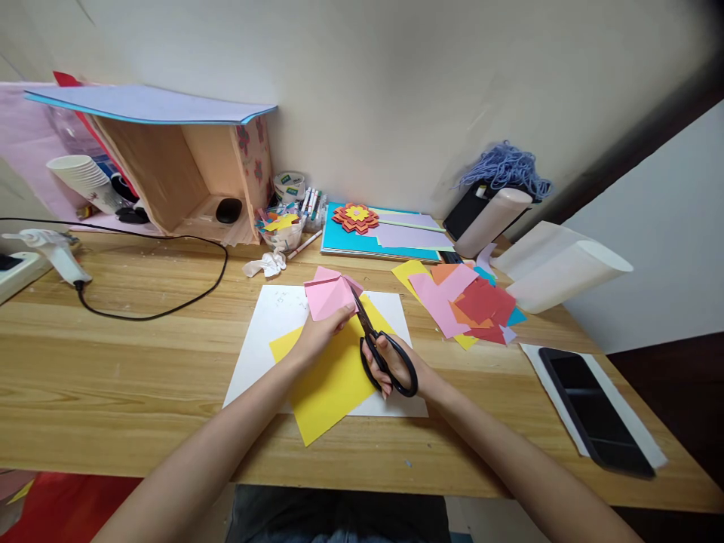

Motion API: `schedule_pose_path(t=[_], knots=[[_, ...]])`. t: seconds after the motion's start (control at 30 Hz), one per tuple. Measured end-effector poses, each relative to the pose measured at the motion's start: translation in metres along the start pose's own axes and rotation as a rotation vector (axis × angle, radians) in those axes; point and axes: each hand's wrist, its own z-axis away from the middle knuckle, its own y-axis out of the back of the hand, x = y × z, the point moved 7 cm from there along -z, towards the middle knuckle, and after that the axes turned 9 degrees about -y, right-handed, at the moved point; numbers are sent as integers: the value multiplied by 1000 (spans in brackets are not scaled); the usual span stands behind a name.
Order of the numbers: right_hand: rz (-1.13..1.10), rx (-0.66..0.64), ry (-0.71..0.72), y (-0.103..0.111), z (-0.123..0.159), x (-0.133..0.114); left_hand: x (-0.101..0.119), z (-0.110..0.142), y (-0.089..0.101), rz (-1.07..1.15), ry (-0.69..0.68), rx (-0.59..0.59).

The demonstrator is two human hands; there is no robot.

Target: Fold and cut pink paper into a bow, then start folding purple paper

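Wooden table (141, 392) across the view, left end cut off. Near the middle of its near edge, a white sheet (265, 320), partly hidden under a slanted yellow sheet (333, 377). Above the yellow sheet's right corner, black scissors (370, 332), long axis diagonal, tips toward the table's far edge and slightly left, handles toward its near right corner. Over the white sheet's far edge, folded pink paper (328, 298), with a creased strip along its far side; long axis hard to make out. Blades against its right part, their opening and depth of bite impossible to tell. Pinched at its near right corner by the left hand (322, 332), thumb on top, remaining fingers mostly hidden; paper extending beyond the fingertips, farther and leftward. Looped around the right hand's (399, 365) curled thumb and fingers, both scissor handles, with blades ahead of the fingertips.
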Motion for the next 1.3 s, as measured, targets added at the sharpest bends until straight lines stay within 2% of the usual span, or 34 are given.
schedule_pose_path(t=[0.17, 0.37, 0.57, 1.3], knots=[[-25, 5, -29, 2, -1, 5, 0, -1, 0, -16, -14, -21], [1, -1, 8, -2, 3, -5, 2, 1, -2, -27, 3, -34], [-11, -10, 16, -1, 2, -8, -5, 2, -4, -36, -8, -80], [49, 54, -3, 5, 1, -3, -5, 0, 0, 7, 16, -44]])
